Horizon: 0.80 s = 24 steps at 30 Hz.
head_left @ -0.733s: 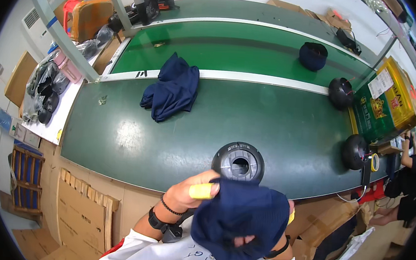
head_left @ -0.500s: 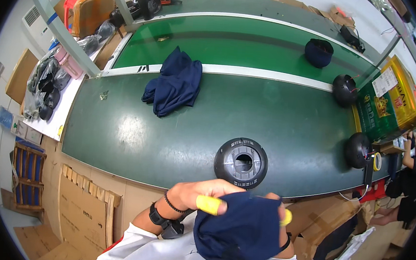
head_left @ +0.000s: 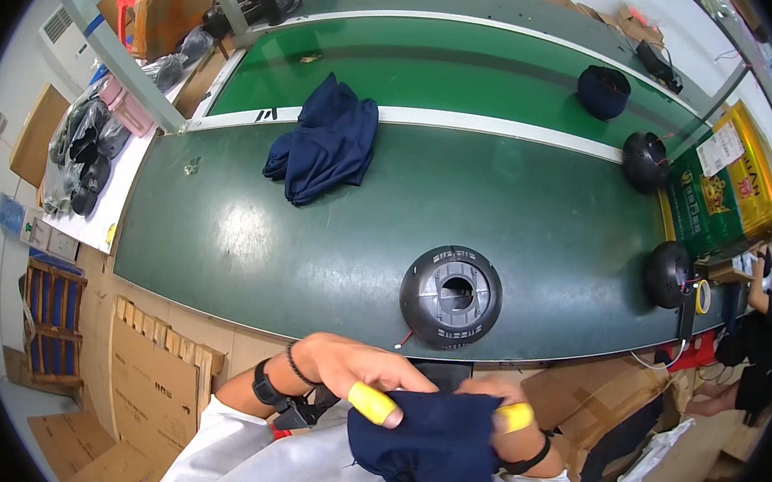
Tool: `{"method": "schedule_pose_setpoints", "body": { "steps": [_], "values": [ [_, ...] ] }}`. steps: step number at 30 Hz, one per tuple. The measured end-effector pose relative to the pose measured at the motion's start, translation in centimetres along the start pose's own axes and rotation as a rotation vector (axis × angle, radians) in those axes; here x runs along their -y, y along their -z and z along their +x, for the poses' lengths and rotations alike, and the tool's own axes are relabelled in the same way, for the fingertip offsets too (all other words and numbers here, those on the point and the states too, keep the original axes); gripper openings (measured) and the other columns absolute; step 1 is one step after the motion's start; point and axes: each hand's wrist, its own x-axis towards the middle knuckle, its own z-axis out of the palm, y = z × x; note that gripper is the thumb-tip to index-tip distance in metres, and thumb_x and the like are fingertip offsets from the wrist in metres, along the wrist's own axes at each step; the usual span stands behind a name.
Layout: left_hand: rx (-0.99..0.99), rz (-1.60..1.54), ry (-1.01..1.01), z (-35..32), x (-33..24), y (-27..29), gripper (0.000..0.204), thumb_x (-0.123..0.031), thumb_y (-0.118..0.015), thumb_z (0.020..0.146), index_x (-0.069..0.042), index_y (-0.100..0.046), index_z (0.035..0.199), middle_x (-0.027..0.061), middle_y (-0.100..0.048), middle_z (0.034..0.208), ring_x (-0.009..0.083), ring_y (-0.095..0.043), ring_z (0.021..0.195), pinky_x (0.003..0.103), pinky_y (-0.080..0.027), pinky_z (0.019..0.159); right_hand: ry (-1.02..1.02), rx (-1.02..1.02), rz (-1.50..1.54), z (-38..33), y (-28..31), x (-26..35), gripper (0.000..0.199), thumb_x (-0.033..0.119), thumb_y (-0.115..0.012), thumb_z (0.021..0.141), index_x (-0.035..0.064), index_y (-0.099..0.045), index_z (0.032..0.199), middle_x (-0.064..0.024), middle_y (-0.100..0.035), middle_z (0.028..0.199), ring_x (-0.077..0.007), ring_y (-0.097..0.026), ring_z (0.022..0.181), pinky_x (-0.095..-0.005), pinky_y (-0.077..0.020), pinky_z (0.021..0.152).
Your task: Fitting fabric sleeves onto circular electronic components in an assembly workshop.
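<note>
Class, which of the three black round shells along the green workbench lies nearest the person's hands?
The front shell, grey ring facing up, just beyond the left hand and right hand; the other two sit right, beside the green container.

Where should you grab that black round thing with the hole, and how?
Probably cup the black round thing by its bulging left and right sides at once, coming from the near side. Its hole faces upward, leaving those curved sides exposed. Best keep clear of the red wire showing at its near left.
</note>
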Motion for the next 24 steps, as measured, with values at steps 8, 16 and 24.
{"method": "schedule_pose_setpoints", "body": {
  "steps": [8,16,24],
  "values": [
    [-0.093,0.653,-0.094,-2.0,-2.9,-1.4,0.029,-0.014,-0.064,0.104,0.007,-0.065,0.084,0.0158,-0.062,0.071,0.0361,-0.063,0.072,0.046,-0.047,0.071,-0.033,0.376,-0.578,0.6,1.4,4.5,0.028,0.022,-0.078,0.095,-0.0049,-0.071,0.099,-0.0133,-0.07,0.093,-0.0341,-0.066,0.08,-0.0395,-0.0522,0.074],
    [-0.334,0.853,-0.065,-0.8,-1.0,-3.7,0.023,-0.014,-0.07,0.099,0.0,-0.07,0.117,0.0124,-0.074,0.102,0.0329,-0.072,0.089,0.038,-0.056,0.081,-0.226,0.242,-0.837,-0.7,2.1,6.0,0.023,0.012,-0.08,0.091,0.0012,-0.076,0.111,-0.0089,-0.072,0.097,-0.0244,-0.068,0.087,-0.0327,-0.0527,0.073],
    [-0.335,0.527,-0.151,-1.3,0.2,-2.4,0.017,-0.007,-0.075,0.095,0.004,-0.073,0.107,0.01,-0.076,0.091,0.0208,-0.071,0.075,0.031,-0.053,0.067,-0.286,0.448,-0.81,0.6,5.8,7.7,0.035,0.024,-0.087,0.086,0.0061,-0.078,0.114,-0.0077,-0.077,0.106,-0.0234,-0.07,0.097,-0.0446,-0.0386,0.106]
  ]
}}
